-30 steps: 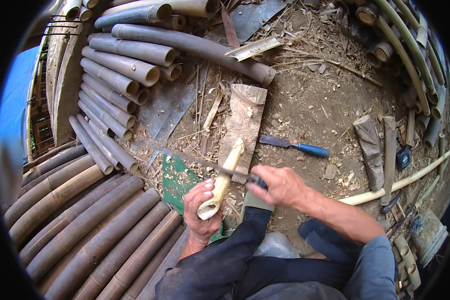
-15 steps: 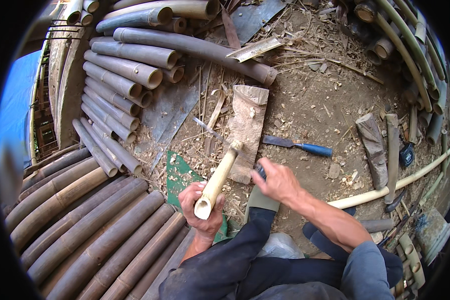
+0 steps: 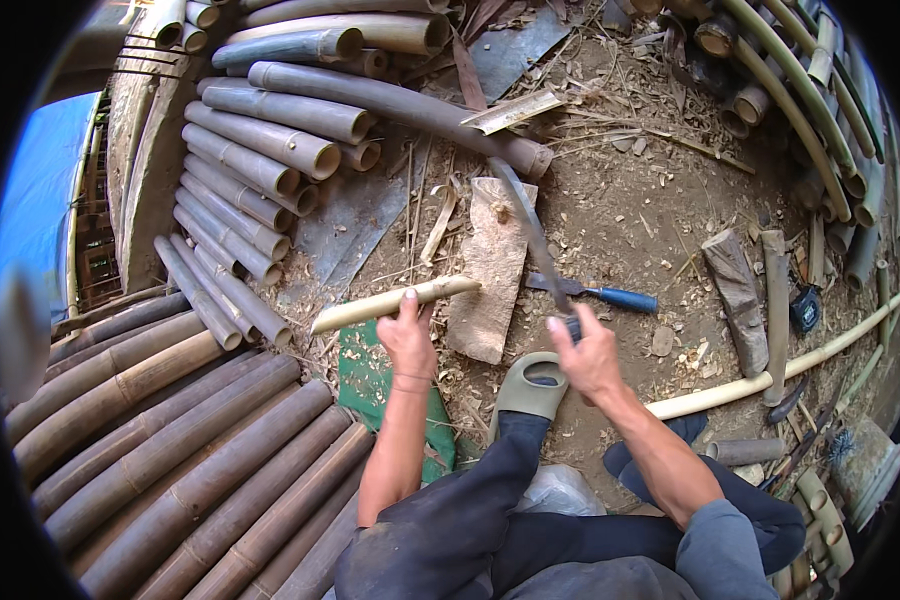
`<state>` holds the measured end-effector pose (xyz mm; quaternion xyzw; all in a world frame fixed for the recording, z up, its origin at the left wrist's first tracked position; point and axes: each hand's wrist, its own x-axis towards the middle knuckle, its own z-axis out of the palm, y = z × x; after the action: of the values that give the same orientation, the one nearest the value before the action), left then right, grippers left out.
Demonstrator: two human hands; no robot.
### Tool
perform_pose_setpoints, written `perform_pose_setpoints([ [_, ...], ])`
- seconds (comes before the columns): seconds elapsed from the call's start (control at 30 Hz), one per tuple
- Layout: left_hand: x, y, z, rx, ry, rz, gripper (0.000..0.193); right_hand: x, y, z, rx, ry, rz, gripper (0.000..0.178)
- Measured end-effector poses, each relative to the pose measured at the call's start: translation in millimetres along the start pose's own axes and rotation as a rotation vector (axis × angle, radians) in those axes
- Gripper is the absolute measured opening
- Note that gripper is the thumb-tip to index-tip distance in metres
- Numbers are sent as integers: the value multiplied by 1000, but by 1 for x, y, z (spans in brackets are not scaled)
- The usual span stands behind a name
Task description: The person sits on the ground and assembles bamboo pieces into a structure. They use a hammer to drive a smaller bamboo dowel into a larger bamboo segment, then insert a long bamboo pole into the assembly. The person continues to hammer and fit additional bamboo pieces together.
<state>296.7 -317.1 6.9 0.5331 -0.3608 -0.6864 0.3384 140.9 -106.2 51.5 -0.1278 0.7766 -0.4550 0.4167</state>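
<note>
While left hand [image 3: 407, 340] holds pale bamboo [image 3: 370, 306], right hand [image 3: 589, 360] grips knife [image 3: 536, 237].

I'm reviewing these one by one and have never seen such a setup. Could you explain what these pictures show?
There's no machine here, just a person's two bare hands. A wide fisheye camera on the head looks down past the lap, so straight edges bend toward the rim. The left hand holds a short, pale pole; the right hand grips a long blade by its handle. On the dirt ground lie a wooden slab, a blue-handled chisel and scattered shavings. Bamboo poles are piled at left.
</note>
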Motion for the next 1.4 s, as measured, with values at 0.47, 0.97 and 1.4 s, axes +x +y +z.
perform_pose_setpoints([
  [0.47, -95, 17, 24, -190, -401, -868, 49, -99, -24, -38, -292, -22, -513, 26],
  [0.97, -87, 0, 16, -220, -368, -832, 49, -77, -39, -1, -335, -115, -815, 20],
  [1.4, -89, 4, 12, -73, -246, -736, 45, -76, -36, 16, -424, -175, -766, 31],
])
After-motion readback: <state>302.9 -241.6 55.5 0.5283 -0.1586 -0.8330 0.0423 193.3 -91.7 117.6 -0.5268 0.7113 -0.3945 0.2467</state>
